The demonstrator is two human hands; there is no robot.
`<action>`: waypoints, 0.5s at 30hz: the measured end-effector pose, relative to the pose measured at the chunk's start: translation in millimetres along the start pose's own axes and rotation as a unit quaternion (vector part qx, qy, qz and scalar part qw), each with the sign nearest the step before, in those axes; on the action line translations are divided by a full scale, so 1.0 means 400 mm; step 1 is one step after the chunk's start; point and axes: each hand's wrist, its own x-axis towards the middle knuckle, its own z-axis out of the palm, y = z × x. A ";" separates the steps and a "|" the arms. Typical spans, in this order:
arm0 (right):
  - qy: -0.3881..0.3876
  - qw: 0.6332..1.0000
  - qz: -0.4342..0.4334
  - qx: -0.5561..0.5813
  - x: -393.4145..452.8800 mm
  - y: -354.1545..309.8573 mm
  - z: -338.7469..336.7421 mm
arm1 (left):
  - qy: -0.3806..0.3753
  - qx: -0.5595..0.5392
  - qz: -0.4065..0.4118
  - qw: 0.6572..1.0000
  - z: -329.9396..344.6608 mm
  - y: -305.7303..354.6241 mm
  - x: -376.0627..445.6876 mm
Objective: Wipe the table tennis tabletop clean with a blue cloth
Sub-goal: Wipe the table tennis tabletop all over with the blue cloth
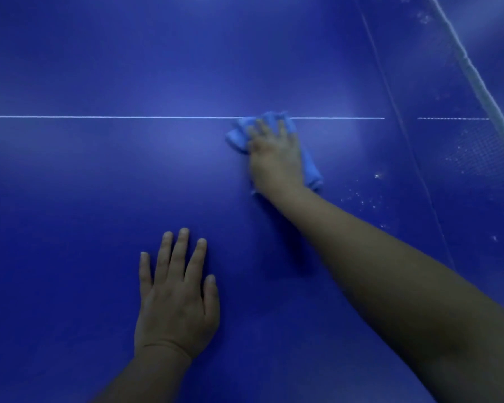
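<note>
- The right hand (275, 154) is hiding the middle of the blue cloth (312, 168).
- The net (477, 82), right of the cloth, is running off the edge.

Count: 1 dark blue table tennis tabletop (99, 184), 1 crumpled light blue cloth (310, 167), 2 bare hands – left hand (176, 298), right hand (274, 157). 1 thin white line (99, 116) across the surface, 1 white-edged mesh net (477, 80) at right. White specks near the net: too many and too small to count.

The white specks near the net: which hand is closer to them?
Right. The right hand, pressing the blue cloth, lies just left of the white specks. The left hand rests flat on the table, farther left and nearer the person.
</note>
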 end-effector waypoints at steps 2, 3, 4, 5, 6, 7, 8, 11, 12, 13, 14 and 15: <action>0.018 0.991 0.130 -0.005 -0.049 0.120 0.007 | -0.007 -0.006 0.000 1.000 -0.002 -0.001 -0.001; 0.033 0.978 0.205 0.021 -0.089 0.174 0.009 | -0.011 -0.007 -0.002 1.000 -0.003 0.000 -0.001; 0.032 0.957 0.280 0.061 -0.129 0.210 0.009 | -0.016 -0.005 -0.003 1.000 -0.004 0.002 -0.002; 0.033 0.936 0.337 0.100 -0.151 0.225 0.010 | -0.021 -0.004 -0.004 1.000 -0.005 0.003 -0.002; 0.031 0.921 0.371 0.113 -0.155 0.210 0.014 | -0.023 -0.005 -0.005 1.000 -0.005 0.002 -0.002; 0.034 0.921 0.372 0.109 -0.142 0.170 0.017 | -0.024 -0.006 -0.005 1.000 -0.007 0.001 -0.002; 0.038 0.934 0.342 0.100 -0.119 0.116 0.022 | -0.023 -0.006 -0.005 1.000 -0.008 -0.001 -0.001; 0.027 0.985 0.137 0.105 -0.048 -0.069 0.038 | -0.017 -0.004 -0.005 1.000 -0.006 -0.001 0.001; 0.012 0.988 0.094 0.120 -0.041 -0.093 0.037 | -0.016 -0.004 -0.006 1.000 -0.005 -0.002 0.000; 0.001 0.989 0.087 0.120 -0.048 -0.082 0.036 | -0.016 -0.005 -0.006 1.000 -0.004 -0.002 -0.002; -0.002 0.989 0.116 0.096 -0.076 -0.040 0.038 | -0.015 -0.007 -0.007 1.000 -0.003 -0.003 -0.003; 0.002 0.985 0.161 0.064 -0.125 0.017 0.040 | -0.013 -0.008 -0.007 1.000 -0.002 -0.004 -0.003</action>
